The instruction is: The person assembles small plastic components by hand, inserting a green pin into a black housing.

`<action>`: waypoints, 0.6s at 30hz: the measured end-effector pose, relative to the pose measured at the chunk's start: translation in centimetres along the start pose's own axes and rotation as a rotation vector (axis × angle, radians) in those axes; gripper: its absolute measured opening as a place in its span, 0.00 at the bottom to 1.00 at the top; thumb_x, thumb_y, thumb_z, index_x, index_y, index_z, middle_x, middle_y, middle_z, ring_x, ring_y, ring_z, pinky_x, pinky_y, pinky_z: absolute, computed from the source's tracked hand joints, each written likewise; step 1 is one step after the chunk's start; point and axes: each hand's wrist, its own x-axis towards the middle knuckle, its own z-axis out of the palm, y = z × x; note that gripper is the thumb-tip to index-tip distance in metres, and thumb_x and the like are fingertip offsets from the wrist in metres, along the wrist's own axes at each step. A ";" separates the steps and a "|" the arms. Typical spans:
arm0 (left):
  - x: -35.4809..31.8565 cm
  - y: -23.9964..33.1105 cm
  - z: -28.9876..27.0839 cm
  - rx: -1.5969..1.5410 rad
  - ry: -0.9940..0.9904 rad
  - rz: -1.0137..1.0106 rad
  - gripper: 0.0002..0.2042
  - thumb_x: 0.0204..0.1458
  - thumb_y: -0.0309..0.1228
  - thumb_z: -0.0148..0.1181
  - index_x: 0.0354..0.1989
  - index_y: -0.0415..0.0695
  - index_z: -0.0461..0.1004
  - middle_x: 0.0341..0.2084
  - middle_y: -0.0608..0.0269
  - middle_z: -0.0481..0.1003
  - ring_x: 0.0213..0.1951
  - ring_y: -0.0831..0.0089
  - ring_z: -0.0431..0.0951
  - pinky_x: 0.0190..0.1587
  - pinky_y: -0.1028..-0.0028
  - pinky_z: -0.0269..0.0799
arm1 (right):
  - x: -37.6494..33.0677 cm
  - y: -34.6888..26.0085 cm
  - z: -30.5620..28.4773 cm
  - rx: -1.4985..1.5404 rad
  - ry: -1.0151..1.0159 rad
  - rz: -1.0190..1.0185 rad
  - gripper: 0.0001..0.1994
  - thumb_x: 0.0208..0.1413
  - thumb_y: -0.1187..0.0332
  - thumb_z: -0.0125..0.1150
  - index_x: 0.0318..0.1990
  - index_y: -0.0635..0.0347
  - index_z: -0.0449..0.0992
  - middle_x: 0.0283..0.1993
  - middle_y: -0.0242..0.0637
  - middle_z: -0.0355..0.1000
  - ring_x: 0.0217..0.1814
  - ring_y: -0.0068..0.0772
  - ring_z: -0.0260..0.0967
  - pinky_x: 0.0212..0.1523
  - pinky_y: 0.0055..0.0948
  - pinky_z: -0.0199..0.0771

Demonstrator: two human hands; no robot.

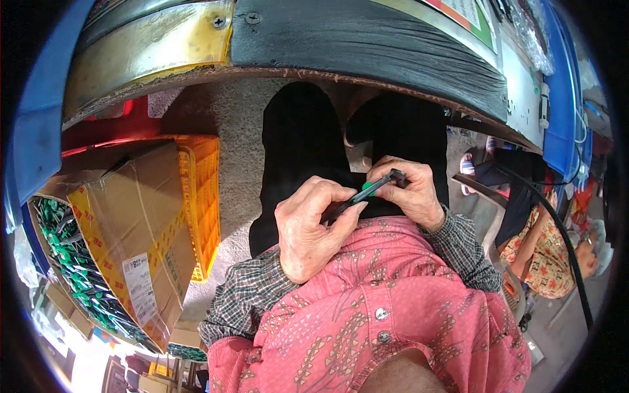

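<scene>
Both hands grip a green-black tool (367, 190), seemingly, over grey floor (236, 190) below a workbench (367, 46).

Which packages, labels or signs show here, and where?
Cardboard box: left of the person's legs, brown with yellow-and-red edging, flaps open.
Shipping label: white rectangle on the box's flap.
Yellow crate: beside the box, slotted plastic.
Sign: top right, green-and-red border, partly cut off.

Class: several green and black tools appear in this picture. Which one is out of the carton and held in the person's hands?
The slim green and black tool, gripped between left hand and right hand over the lap. The others lie packed in the open cardboard carton at left.
</scene>
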 end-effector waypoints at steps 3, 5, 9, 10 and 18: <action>0.2 -0.2 0.2 -0.017 0.004 -0.011 0.10 0.40 0.20 0.69 0.31 0.39 0.76 0.25 0.61 0.75 0.23 0.78 0.74 0.24 0.79 0.69 | 0.1 0.4 0.0 0.060 0.013 0.014 0.07 0.47 0.77 0.68 0.36 0.65 0.78 0.34 0.29 0.72 0.33 0.15 0.65 0.32 0.16 0.64; 0.4 -0.3 0.4 -0.044 0.027 0.002 0.09 0.40 0.21 0.69 0.31 0.39 0.76 0.23 0.62 0.73 0.21 0.78 0.74 0.22 0.79 0.68 | 0.3 0.7 0.0 0.080 0.012 0.019 0.07 0.48 0.77 0.68 0.36 0.65 0.78 0.34 0.29 0.72 0.34 0.15 0.66 0.33 0.16 0.65; 0.6 -0.4 0.3 -0.052 0.014 -0.031 0.09 0.41 0.21 0.69 0.31 0.40 0.75 0.23 0.62 0.73 0.21 0.78 0.75 0.23 0.79 0.69 | 0.6 1.0 0.0 0.114 0.006 -0.007 0.07 0.48 0.76 0.68 0.35 0.64 0.79 0.34 0.29 0.73 0.35 0.15 0.67 0.35 0.16 0.67; 0.6 -0.5 0.3 -0.059 0.013 -0.036 0.09 0.41 0.21 0.69 0.30 0.40 0.75 0.23 0.62 0.73 0.21 0.78 0.75 0.23 0.79 0.69 | 0.6 1.1 -0.1 0.105 0.005 -0.002 0.07 0.48 0.76 0.68 0.35 0.64 0.79 0.34 0.29 0.73 0.35 0.15 0.68 0.35 0.16 0.68; 0.6 -0.7 0.1 -0.057 0.016 -0.019 0.09 0.39 0.20 0.69 0.30 0.39 0.75 0.23 0.61 0.73 0.21 0.75 0.75 0.22 0.77 0.69 | 0.6 0.7 0.1 0.084 0.003 0.039 0.07 0.48 0.75 0.68 0.35 0.64 0.79 0.32 0.28 0.73 0.33 0.14 0.68 0.34 0.17 0.69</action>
